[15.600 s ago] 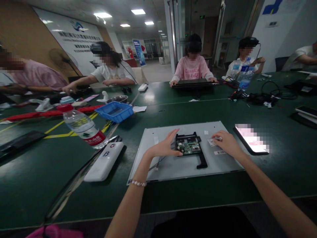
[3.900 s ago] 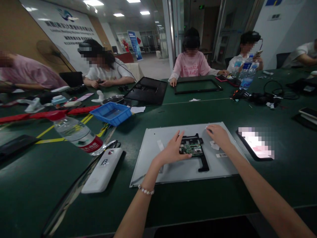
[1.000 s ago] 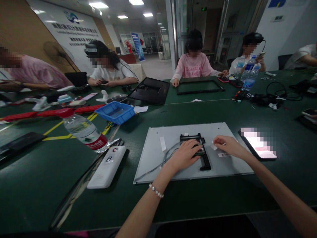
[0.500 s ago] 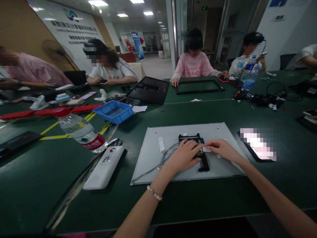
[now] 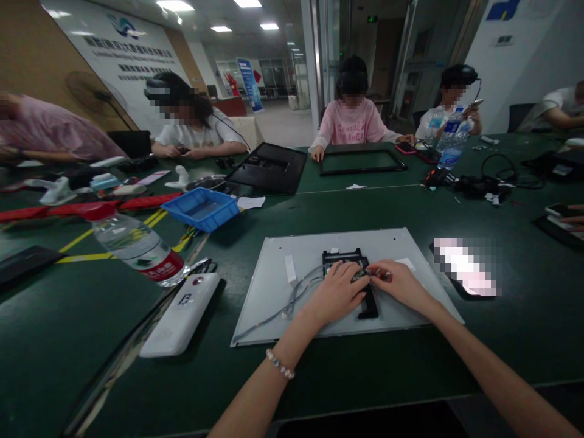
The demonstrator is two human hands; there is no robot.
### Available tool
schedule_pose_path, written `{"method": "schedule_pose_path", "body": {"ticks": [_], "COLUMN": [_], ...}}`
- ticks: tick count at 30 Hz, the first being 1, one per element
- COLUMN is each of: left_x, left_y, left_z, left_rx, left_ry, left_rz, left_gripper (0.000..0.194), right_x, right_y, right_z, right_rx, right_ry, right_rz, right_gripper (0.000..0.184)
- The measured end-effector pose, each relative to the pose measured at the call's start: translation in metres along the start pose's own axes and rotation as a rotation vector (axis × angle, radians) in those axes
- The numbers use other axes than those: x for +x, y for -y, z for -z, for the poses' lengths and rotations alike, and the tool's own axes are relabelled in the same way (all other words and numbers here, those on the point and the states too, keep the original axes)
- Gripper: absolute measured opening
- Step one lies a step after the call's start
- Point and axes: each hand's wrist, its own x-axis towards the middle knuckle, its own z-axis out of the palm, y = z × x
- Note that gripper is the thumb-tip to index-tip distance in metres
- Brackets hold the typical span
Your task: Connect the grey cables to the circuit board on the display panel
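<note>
A flat light-grey panel lies before me, with a black plastic frame on top that carries a mostly covered circuit board. My left hand rests palm down over the frame and board, fingers stretched out. Close against its fingertips, my right hand pinches at the frame's right edge; whatever is between the fingertips is too small to make out. Thin grey cables run from the board's left side across the panel. A white tape strip and a white label are on the panel.
Right of the panel lies a lit phone. To the left are a white power bank, a tilted water bottle and a blue tray. Across the green table, co-workers sit near a black bezel and black cover.
My left hand has gone from the board's left edge to lying over it. My right hand has moved left from the panel's right side to the frame, beside my left fingertips.
</note>
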Motion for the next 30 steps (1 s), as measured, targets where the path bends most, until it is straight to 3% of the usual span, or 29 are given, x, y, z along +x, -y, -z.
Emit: {"method": "schedule_pose_path", "body": {"ticks": [16, 20, 23, 26, 30], "left_x": [0.002, 0.002, 0.001, 0.001, 0.0], "left_y": [0.002, 0.003, 0.004, 0.005, 0.005], "left_z": [0.001, 0.0, 0.0, 0.001, 0.003], "left_rx": [-0.042, -0.046, -0.048, -0.051, -0.053], "left_ry": [0.01, 0.006, 0.008, 0.02, 0.036], "left_rz": [0.02, 0.019, 0.02, 0.02, 0.022], "left_gripper": [0.028, 0.029, 0.03, 0.03, 0.031], "right_x": [-0.001, 0.0, -0.006, -0.022, -0.043], "right_y": [0.006, -0.005, -0.03, -0.062, -0.092], "right_z": [-0.001, 0.013, 0.042, 0.075, 0.098], "right_rx": [-0.074, -0.185, -0.429, -0.678, -0.722], "right_ry": [-0.002, -0.053, -0.268, -0.499, -0.4], "right_rz": [0.026, -0.004, -0.149, -0.404, -0.68], "right_gripper": [0.018, 0.024, 0.039, 0.064, 0.085]}}
